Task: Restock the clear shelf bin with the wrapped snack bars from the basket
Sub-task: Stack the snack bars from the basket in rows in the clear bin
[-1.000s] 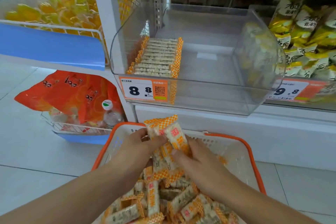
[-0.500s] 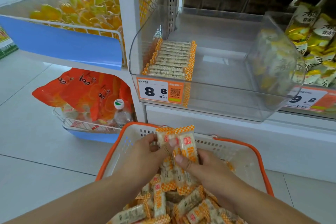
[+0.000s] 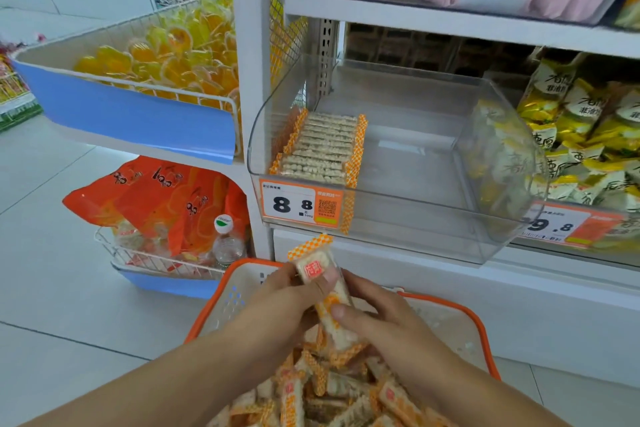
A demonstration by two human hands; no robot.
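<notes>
Both hands hold a small stack of wrapped snack bars [image 3: 320, 282], white with orange checked ends, upright above the orange-rimmed basket [image 3: 479, 326]. My left hand [image 3: 277, 305] grips the stack from the left, thumb on the front bar. My right hand [image 3: 377, 315] pinches it from the right. Many loose snack bars [image 3: 311, 395] lie in the basket below. The clear shelf bin [image 3: 433, 229] sits above, with one neat row of bars [image 3: 320, 149] along its left side.
An orange 8.8 price tag [image 3: 299, 204] is on the bin front. Yellow packets [image 3: 588, 135] fill the neighbouring bin on the right. To the left are a wire shelf of yellow sweets [image 3: 173, 59], orange bags [image 3: 156, 201] and a bottle [image 3: 227, 243].
The bars in my hands have been drawn together into one tighter upright stack and lifted slightly. The view has tilted up, showing the shelf above the bin.
</notes>
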